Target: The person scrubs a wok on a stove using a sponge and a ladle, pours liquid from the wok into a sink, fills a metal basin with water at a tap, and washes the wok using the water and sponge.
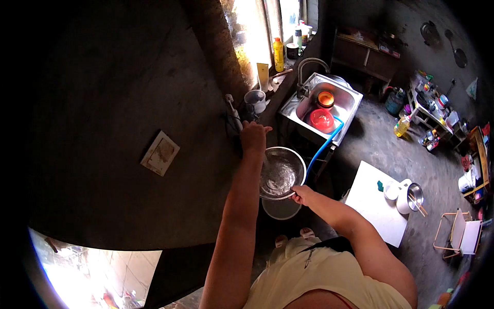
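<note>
Right hand: the right arm (355,222) reaches inward from the shoulder, elbow bent, and the right hand (302,195) has its grip closed on the near right rim of the metal bowl (282,172).
Left hand: the left arm (239,206) stretches almost straight ahead; the left hand (253,136) is beyond the bowl's left side, thumb out to the right. What its grip closes on, if anything, cannot be told.
Metal bowl: in front of the body, between the forearms, its inside shining; it overlaps a round container (282,210) lower down.
Wall side: a white handle-like piece (234,114) and a grey cup (255,102) are near the left hand.
Sink: the metal sink (351,98), ahead to the right, holds a red bowl (321,120); a blue hose (320,153) runs from it towards the metal bowl.
</note>
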Demonstrator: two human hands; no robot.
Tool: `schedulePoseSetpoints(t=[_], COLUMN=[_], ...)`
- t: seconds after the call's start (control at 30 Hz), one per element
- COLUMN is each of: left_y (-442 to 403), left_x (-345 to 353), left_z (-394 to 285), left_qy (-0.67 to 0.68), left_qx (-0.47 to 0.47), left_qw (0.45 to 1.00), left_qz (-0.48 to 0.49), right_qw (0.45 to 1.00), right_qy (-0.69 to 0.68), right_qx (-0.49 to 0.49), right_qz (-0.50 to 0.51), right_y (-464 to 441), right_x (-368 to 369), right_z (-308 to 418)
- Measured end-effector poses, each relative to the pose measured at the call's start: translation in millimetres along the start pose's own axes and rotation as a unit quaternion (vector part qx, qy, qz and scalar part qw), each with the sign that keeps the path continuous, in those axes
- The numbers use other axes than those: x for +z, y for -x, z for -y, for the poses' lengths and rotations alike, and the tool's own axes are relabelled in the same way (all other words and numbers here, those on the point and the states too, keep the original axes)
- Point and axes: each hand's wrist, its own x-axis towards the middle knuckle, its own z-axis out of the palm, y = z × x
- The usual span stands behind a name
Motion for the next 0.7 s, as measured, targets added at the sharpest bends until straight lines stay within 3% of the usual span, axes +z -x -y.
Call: schedulePoseSetpoints(t=[0.7], left_y=[12.3], left_x=[-8.8], left_z=[-1.4], left_qy=[0.043], left_qx=[-0.006], left_qw=[0.997], left_qz=[-0.062], right_qw=[0.999], right_qy=[-0.037], right_qx=[0.032], right_qz=[-0.012], right_y=[-2.4], right_x=[3.6], right_z=[-5.8])
